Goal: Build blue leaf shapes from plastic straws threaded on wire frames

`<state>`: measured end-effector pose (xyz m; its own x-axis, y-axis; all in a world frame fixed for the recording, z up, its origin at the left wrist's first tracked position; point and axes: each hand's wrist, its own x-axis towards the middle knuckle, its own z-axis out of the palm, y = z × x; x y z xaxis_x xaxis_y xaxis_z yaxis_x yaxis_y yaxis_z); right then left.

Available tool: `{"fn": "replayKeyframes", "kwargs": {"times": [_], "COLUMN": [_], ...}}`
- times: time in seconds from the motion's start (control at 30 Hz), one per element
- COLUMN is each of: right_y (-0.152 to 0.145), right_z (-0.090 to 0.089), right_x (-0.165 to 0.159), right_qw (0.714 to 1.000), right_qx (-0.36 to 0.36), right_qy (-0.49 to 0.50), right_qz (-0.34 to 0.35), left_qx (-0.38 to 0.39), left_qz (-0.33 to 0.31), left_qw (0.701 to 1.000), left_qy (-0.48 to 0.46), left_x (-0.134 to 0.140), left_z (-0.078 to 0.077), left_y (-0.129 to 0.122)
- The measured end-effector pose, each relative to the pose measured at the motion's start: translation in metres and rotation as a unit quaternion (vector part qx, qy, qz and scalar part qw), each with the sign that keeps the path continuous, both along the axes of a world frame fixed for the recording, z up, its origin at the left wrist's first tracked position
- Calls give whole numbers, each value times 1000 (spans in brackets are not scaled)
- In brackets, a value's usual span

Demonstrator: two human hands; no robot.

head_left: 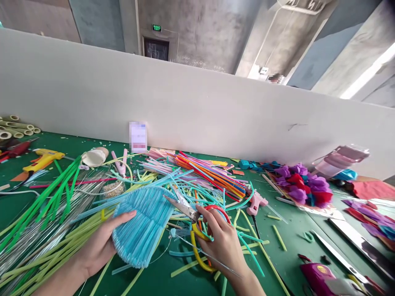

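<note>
the step in hand looked like trimming the blue fan (142, 222), a pleated piece built from many thin strips, with the scissors (191, 213). the left hand (100, 242) grasped the fan at its left edge, thumb across the top face; its other fingers were mostly hidden underneath. the right hand (220, 234) had its fingers wrapped around the red and yellow handles, the blades pointing left and seeming parted. the next move seemed to call for a steady left grip and careful placing of the blades, lest a good strip be nicked. the fan sat at the near centre, held over the green bench (296, 234), right of the left fingers and left of the right ones, a blade tip overlapping its right edge.
</note>
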<state>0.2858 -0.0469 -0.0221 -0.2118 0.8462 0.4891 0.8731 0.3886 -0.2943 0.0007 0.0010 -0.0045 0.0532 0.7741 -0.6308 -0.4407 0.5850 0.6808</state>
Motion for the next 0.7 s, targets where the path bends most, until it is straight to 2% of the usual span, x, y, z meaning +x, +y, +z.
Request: {"fn": "replayKeyframes", "kwargs": {"times": [0.2,0.4,0.53,0.7], "right_y": [1,2,2,2], "right_z": [1,-6,-9,-3], "right_x": [0,0,0,-1], "right_qw": [1000,999,999,997], "right_qx": [-5,-25,-44,-78], "right_qy": [6,20,25,23], "right_qz": [8,0,-9,-7], "left_qx": [-2,-11,5,16], "left_qz": [-2,11,9,2], "left_qw": [1000,1000,1000,999], "left_qy": [-6,7,6,29], "left_x": [0,1,4,10], "left_z": [2,0,9,22], "left_y": [-1,-1,-3,-9]}}
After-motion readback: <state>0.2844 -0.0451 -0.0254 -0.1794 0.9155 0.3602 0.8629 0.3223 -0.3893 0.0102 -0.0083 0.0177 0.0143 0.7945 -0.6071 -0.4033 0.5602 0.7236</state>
